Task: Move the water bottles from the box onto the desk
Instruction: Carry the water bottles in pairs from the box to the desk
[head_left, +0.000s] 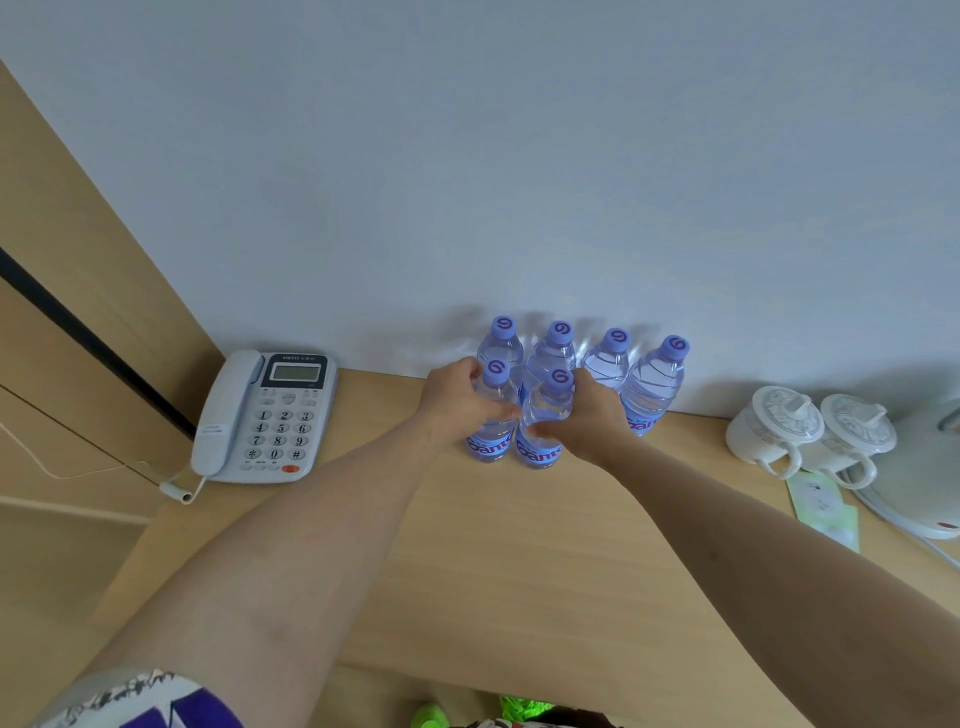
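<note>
Several clear water bottles with purple caps stand on the wooden desk (467, 545) against the white wall. The back row (605, 358) lines the wall. In front of it stand two bottles side by side. My left hand (457, 400) grips the front left bottle (493, 441) around its body. My right hand (587, 421) grips the front right bottle (543, 447) the same way. Both bottles are upright with their bases on the desk. The box is out of view.
A grey desk phone (260, 415) sits at the left with its cord over the edge. Two white lidded cups (810, 431) and a white kettle (919, 467) stand at the right, beside a green leaflet (826, 509). A wooden panel rises at the left.
</note>
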